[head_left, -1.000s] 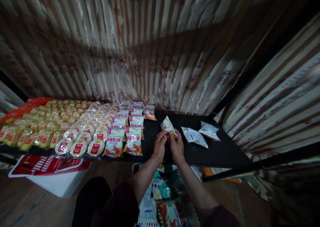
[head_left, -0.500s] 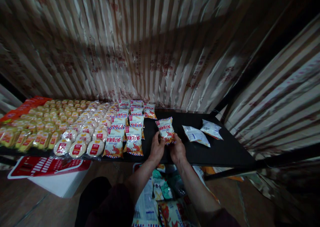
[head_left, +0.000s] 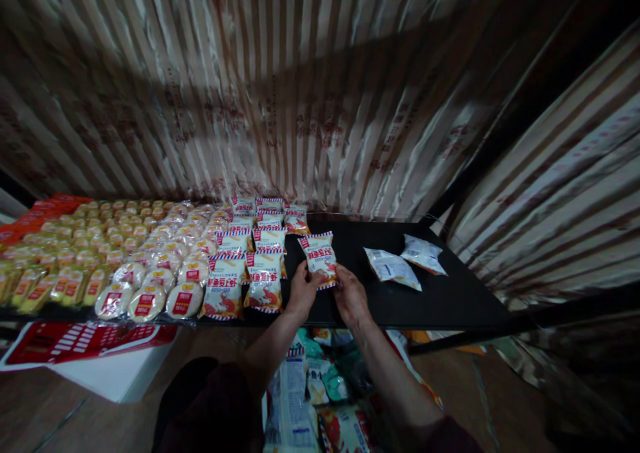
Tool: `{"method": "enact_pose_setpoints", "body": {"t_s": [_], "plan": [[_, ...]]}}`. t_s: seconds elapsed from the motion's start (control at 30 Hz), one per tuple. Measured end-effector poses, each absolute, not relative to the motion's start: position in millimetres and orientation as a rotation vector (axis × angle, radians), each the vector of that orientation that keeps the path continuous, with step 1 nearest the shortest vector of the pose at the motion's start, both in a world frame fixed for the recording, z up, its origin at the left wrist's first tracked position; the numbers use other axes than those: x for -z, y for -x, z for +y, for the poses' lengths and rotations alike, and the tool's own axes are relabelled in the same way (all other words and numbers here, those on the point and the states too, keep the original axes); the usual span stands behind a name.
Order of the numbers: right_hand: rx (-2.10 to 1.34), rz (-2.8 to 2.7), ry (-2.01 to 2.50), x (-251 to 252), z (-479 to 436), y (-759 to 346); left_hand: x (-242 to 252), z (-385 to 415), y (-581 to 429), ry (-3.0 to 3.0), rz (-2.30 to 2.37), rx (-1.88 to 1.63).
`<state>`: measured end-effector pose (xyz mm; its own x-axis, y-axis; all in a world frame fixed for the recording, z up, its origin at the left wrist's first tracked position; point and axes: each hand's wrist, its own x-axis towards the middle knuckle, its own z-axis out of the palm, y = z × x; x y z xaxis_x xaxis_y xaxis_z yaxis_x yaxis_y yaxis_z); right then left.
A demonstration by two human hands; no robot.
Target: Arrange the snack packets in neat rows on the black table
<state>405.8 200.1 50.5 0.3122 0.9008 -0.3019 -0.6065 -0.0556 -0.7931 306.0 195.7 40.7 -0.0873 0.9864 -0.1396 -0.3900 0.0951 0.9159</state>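
Both hands hold one snack bag (head_left: 320,256), white and orange with a red picture, its printed front facing up over the black shelf (head_left: 450,306). My left hand (head_left: 303,290) grips its lower left corner, and my right hand (head_left: 351,295) pinches the lower right. Just left of it, matching snack bags (head_left: 265,280) lie in overlapping rows, front side up. To the right, two bags lie with their pale backs up: a nearer bag (head_left: 393,268) and a farther bag (head_left: 424,253).
Round wrapped rice crackers (head_left: 184,300) and small yellow packaged cakes (head_left: 70,286) fill the shelf's left part. Below my arms sits a heap of snack packets (head_left: 320,373). A white box (head_left: 115,373) with a red printed top stands beneath the shelf. Striped sheeting (head_left: 280,106) hangs behind.
The held snack bag has shifted slightly left with both hands, toward the rows. The camera view has moved a little; the other bags look unmoved.
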Motion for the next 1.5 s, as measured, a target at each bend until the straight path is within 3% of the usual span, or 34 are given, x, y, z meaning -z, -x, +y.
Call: {"method": "enact_pose_setpoints", "body": {"t_s": [0.73,1.1,1.5], "plan": [[-1.294,-0.611,1.108,-59.5,195.2,-407.2,-42.4,202.0,-296.1,-0.824,1.01,-1.419],[-1.346,-0.61,1.178,-86.7,238.1,-421.4,-47.9,195.5,-287.1,-0.862,0.956,-1.341],[-1.32,-0.525,1.109,-75.8,258.0,-413.3,-36.4,198.5,-284.5,-0.964,1.009,-1.308]]}}
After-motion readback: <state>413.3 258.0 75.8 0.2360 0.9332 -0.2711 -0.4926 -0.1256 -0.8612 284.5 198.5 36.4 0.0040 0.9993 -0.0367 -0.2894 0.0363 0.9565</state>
